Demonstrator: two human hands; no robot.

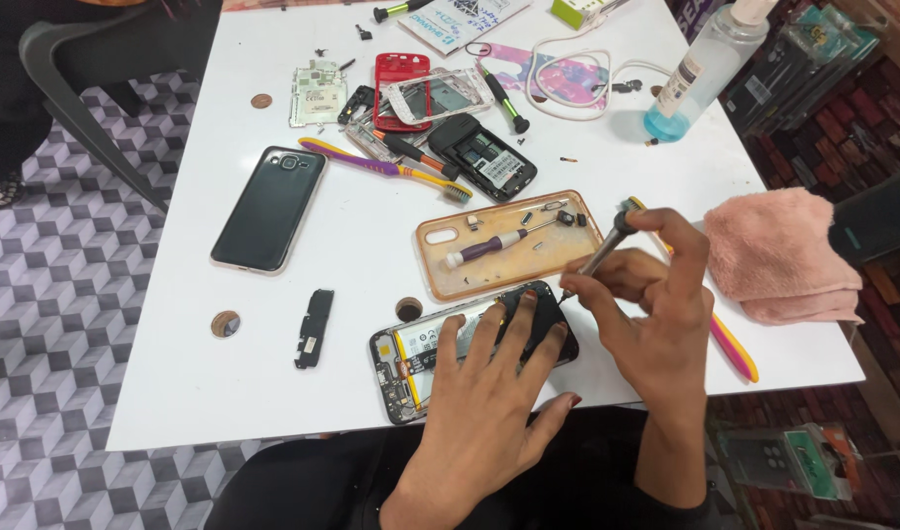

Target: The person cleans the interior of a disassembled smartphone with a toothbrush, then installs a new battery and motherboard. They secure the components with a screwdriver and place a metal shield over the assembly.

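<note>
My left hand (489, 393) lies flat on an opened phone (416, 358) with its back removed, pinning it to the white table (175, 393). My right hand (656, 304) grips a small dark screwdriver (599, 253), its tip set at the phone's top right corner. A clear orange phone case (440, 270) sits just beyond, holding a purple-handled screwdriver (489, 243) and small loose parts.
A dark phone back (270, 208) lies at left, a small black cover piece (314, 327) nearer. Further back: purple-yellow toothbrush (381, 167), red phone frame (401, 74), black phone body (489, 157), circuit board (317, 95), cable. A blue liquid bottle (700, 69) and pink cloth (784, 255) sit at right.
</note>
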